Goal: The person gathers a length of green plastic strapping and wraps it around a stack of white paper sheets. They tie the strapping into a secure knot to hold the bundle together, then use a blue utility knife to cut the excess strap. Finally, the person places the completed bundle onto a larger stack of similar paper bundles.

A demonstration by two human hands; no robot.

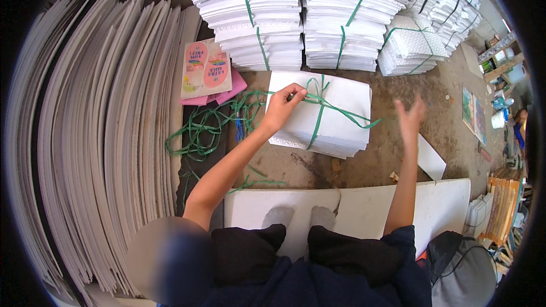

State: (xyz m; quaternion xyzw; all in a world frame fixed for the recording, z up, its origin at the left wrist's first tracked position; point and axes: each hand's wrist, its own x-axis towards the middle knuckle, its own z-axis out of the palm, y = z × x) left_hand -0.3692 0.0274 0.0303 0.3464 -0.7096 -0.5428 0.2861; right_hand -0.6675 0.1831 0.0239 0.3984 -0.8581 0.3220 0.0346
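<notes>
The bundle of white sheets (327,116) lies on the dirt floor (387,153), ahead of your knees, below the tied stacks (296,17). The green strap (318,108) crosses it. Your left hand (282,105) pinches the strap at the knot. Your right hand (410,118) is released, fingers spread, raised beside the bundle.
</notes>
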